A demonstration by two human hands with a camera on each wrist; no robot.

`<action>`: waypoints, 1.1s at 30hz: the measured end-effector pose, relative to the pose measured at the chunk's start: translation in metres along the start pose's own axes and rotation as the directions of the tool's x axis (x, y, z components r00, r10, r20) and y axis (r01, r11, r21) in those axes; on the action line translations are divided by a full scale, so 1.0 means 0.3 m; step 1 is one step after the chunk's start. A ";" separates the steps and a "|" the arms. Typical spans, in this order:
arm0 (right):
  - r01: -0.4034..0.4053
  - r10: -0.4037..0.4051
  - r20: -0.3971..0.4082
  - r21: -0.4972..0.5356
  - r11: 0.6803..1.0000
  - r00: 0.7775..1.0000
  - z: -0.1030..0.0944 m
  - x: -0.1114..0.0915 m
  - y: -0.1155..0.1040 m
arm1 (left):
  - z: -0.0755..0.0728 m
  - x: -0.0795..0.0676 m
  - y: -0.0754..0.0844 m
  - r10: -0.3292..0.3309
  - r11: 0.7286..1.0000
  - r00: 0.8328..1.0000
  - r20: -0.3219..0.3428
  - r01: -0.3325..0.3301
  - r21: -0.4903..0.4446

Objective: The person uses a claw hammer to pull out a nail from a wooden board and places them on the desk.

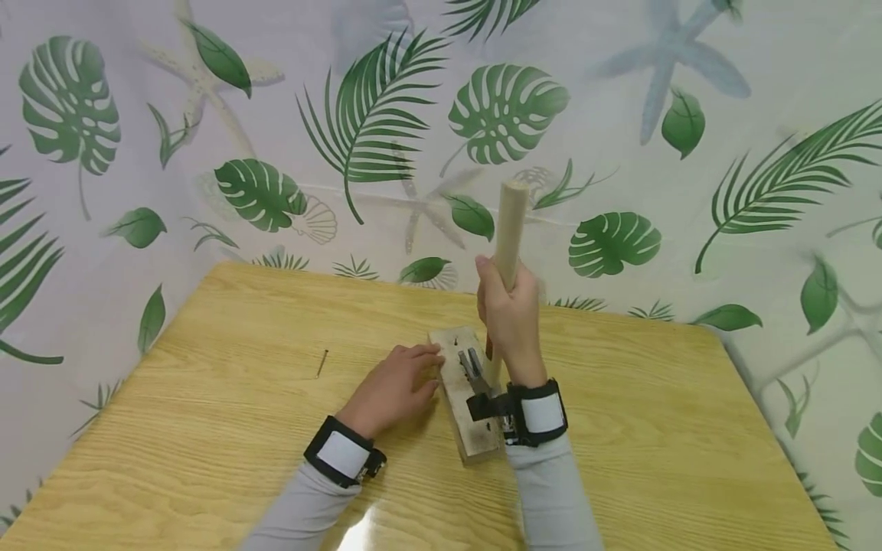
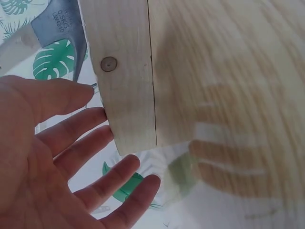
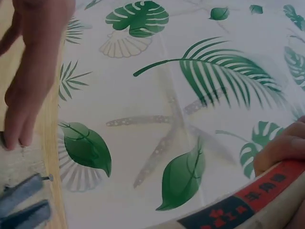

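A claw hammer (image 1: 508, 237) stands with its wooden handle upright, and my right hand (image 1: 513, 314) grips that handle. The hammer's metal claw (image 1: 473, 366) lies over the top of a pale wooden block (image 1: 458, 383). In the left wrist view the hammer head (image 2: 59, 26) shows beside the block (image 2: 126, 109). My left hand (image 1: 403, 383) rests at the block's left edge, fingers extended and fingertips touching it. A nail (image 3: 47, 178) sticks up close to the claw tips in the right wrist view. A red and black label (image 3: 248, 200) runs along the handle there.
One loose nail (image 1: 321, 363) lies on the wooden table (image 1: 262, 428), left of the left hand. Behind the table's far edge hangs a white cloth (image 1: 427, 115) printed with leaves and starfish. Both wrists wear black straps with cameras.
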State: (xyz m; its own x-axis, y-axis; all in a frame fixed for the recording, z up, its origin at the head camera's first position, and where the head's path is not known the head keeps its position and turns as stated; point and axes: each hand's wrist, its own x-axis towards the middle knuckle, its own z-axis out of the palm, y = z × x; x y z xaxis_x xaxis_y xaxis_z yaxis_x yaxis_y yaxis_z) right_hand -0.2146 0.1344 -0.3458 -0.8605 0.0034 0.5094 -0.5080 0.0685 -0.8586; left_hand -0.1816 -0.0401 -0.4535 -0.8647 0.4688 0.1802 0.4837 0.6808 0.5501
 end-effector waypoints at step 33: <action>-0.160 0.163 0.008 -0.151 0.976 0.987 0.095 0.169 0.106 | 0.003 0.001 -0.002 0.025 1.000 1.000 0.010 -0.025 0.014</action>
State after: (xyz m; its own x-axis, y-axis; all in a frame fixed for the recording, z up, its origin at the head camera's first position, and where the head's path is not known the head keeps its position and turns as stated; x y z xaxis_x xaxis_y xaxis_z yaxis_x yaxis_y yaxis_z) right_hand -0.2753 0.1083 -0.3489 -0.9321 0.0064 0.3621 -0.3522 0.2166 -0.9105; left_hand -0.1818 -0.0398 -0.4546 -0.8509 0.4914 0.1860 0.5074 0.6765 0.5337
